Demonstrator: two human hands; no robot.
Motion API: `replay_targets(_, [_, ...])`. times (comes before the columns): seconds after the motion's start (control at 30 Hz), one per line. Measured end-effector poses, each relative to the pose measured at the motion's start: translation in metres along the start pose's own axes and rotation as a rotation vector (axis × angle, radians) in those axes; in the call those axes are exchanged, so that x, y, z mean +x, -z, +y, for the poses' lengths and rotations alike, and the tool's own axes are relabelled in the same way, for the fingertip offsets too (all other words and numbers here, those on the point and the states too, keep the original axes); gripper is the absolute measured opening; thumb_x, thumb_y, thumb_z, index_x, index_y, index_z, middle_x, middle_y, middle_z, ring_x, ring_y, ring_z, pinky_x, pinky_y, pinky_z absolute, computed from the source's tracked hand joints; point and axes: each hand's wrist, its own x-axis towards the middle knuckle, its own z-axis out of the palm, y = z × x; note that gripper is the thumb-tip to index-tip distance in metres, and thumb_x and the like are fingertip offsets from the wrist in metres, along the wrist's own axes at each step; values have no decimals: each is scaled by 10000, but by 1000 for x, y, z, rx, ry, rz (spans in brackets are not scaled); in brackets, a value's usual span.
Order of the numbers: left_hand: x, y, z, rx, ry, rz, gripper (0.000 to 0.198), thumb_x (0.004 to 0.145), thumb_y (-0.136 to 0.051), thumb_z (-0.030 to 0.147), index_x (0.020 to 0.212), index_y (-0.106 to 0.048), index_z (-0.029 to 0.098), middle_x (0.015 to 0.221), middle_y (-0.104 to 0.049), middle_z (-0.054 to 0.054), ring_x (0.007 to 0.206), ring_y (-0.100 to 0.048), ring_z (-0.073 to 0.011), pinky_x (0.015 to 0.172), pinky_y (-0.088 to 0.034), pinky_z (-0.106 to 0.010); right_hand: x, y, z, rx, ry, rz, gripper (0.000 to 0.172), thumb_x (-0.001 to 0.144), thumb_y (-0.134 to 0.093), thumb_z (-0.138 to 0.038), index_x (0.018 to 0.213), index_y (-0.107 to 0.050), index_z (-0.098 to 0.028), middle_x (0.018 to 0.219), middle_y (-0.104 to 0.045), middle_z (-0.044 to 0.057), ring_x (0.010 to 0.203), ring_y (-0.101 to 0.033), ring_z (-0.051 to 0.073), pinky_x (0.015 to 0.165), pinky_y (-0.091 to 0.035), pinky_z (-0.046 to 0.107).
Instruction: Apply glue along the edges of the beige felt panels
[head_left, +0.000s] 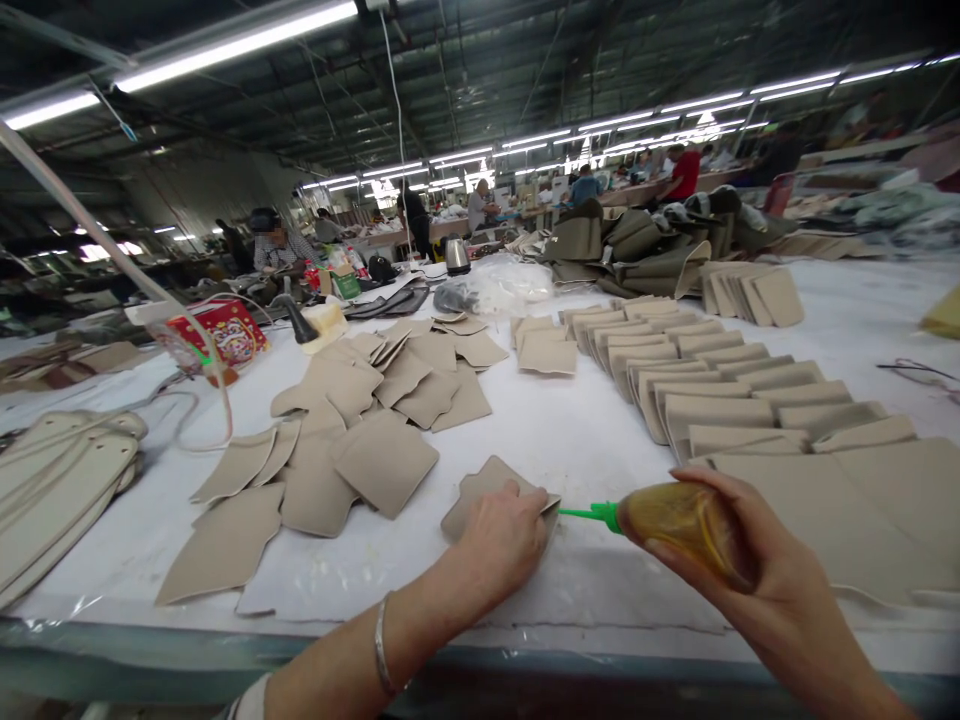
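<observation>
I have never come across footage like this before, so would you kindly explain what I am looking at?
There is no machine here, only a person's two bare hands, seen by one camera worn on that person's head, looking forward and down. The right hand holds an amber-coloured bottle, its green nozzle aimed at the edge of a flat beige piece. The left hand rests on that piece, on a white-covered table. Similar pieces lie in a loose heap to the left and overlapping rows to the right.
</observation>
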Motion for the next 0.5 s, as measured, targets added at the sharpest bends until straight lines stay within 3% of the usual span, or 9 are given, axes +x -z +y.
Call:
replay_targets(0.3, [4,-6,4,11,-29,67,247,889,-377,267,1010,-587,218,934,-610,-68,747,-615,-224,641,-468,-324,5,-6,5,-221,181,-56,495,848,-625,-550,1229,-474,-272,1133,-566,64,932,-589,290,829,-477,402])
replay_targets(0.5, [0,-4,-5,-75,-110,49,324,869,-374,233,1104,-589,292,899,-604,-35,778,-609,-213,678,-461,-311,6,-8,11,-255,213,-62,475,864,-609,-544,1224,-471,-266,1122,-566,53,941,-590,263,853,-469,362])
